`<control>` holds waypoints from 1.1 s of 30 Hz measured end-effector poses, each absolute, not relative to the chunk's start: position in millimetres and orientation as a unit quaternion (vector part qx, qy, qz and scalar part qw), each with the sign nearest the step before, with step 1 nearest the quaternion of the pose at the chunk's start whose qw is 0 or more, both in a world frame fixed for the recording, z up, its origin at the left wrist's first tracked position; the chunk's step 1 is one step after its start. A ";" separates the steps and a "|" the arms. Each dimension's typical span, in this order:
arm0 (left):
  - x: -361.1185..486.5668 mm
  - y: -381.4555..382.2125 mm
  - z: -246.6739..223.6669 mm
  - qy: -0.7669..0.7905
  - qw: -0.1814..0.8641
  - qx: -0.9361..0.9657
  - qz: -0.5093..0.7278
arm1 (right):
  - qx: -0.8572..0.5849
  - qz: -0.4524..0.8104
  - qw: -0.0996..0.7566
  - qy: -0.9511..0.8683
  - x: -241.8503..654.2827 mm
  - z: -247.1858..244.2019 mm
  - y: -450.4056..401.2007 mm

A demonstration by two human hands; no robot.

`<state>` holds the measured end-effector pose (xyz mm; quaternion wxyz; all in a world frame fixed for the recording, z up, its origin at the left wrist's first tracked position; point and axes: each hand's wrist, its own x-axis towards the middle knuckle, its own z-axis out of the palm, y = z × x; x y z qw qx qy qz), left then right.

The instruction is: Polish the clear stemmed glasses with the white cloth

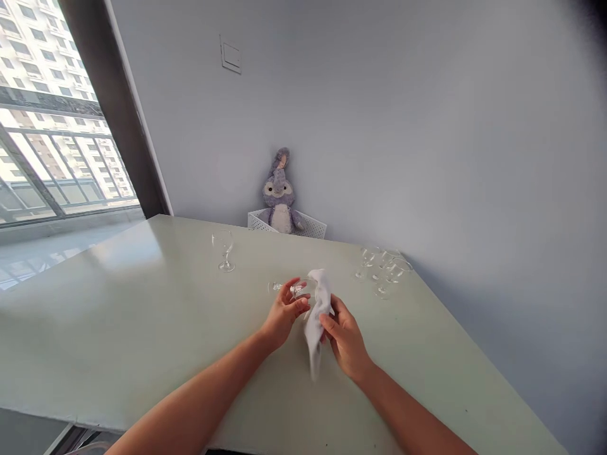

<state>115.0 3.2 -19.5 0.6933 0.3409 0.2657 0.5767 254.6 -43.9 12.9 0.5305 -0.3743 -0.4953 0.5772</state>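
Observation:
Above the middle of the pale green table point(190, 316), my left hand point(283, 313) is closed round a clear stemmed glass point(298, 289). The glass lies sideways in the air, its foot pointing left and its bowl toward the cloth. My right hand point(345, 335) grips a white cloth point(318, 316) between thumb and fingers. One end of the cloth is at the glass's mouth, and the other end hangs down, slightly blurred.
One stemmed glass point(226, 253) stands upright at the back left. Several more glasses point(385, 268) stand grouped at the back right. Behind the table's far edge, a purple plush toy point(279, 196) sits in a white perforated basket point(312, 227) against the wall.

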 end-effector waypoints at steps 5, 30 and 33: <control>115.4 1.8 -20.1 0.270 0.705 0.339 0.562 | -0.351 0.563 0.551 -0.506 257.3 7.4 -41.3; 122.6 -11.1 -24.0 0.301 0.607 0.547 0.492 | -0.325 0.720 0.460 -0.405 272.9 -9.6 -22.4; 119.5 -11.7 -19.0 0.298 0.572 0.572 0.507 | -0.287 0.764 0.428 -0.388 278.5 -9.9 -21.1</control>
